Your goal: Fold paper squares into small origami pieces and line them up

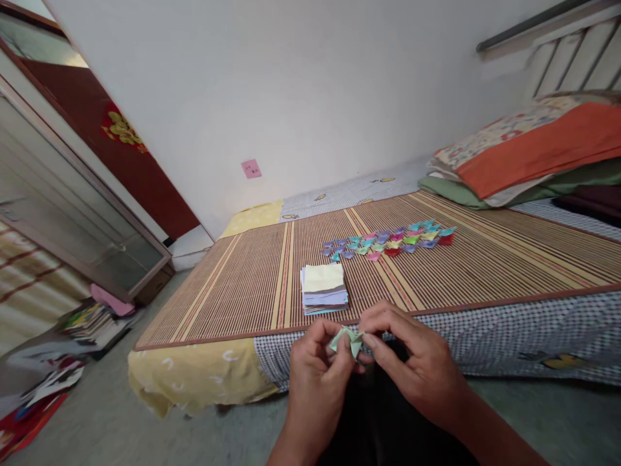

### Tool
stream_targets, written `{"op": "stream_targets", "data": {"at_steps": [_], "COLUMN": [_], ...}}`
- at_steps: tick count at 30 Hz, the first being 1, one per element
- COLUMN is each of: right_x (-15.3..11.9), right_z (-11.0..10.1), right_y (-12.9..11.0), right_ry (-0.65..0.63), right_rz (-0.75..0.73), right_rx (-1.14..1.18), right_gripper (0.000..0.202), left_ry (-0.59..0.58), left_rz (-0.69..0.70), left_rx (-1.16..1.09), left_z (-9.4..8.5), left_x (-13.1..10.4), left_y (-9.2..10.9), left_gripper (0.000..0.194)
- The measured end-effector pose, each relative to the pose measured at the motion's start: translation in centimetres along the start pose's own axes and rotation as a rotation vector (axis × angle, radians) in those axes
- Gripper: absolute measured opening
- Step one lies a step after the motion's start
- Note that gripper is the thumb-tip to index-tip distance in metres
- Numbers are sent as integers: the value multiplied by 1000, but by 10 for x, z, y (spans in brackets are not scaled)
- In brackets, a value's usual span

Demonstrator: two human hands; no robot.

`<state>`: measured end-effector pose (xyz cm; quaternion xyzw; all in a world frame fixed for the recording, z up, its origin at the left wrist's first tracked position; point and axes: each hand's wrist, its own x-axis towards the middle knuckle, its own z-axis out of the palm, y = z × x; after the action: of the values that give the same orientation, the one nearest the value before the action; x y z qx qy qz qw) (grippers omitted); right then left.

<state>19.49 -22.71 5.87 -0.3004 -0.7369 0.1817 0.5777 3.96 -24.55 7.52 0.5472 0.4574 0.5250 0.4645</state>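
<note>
A small piece of pale green folded paper [356, 346] is held low in front of me, near the bed's front edge. My left hand [317, 369] pinches it with the thumb on top and the fingers behind. At its right tip, the thumb and forefinger of my right hand [417, 366] are closed on the paper. Just beyond my hands lies a stack of square paper sheets [324, 278], with a cream sheet uppermost. Farther back, rows of small folded paper figures [392, 244] in many colours stand on the mat.
A striped bamboo mat [242, 278] covers the bed, with a checked sheet [509, 336] hanging at the front. Folded bedding [538, 152] is piled at the right. A white wall [315, 84] stands behind. Books [94, 327] lie on the left beside the cabinet.
</note>
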Motion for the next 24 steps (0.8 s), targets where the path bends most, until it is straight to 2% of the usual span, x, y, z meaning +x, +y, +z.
{"op": "stream_targets", "data": {"at_steps": [7,13,17,24], "right_x": [1,0,0,-2], "right_z": [0,0,0,-1], "right_y": [-1,1,1,0], "right_ry": [19,14,13,-10], "right_rz": [0,-26,-52,-43], "right_rx": [-24,-75,-82,-60], "right_gripper": [15,16,16,19], "left_ry": [16,-82,-121,-117], "left_rz": [-14,4,22,-18], "left_rx": [5,-46,6,5], "left_z": [1,-1,-4,-6], "left_x": [-1,-3,-2,1], "left_y": [0,-2,-1,-1], "left_gripper": [20,19,20,17]}}
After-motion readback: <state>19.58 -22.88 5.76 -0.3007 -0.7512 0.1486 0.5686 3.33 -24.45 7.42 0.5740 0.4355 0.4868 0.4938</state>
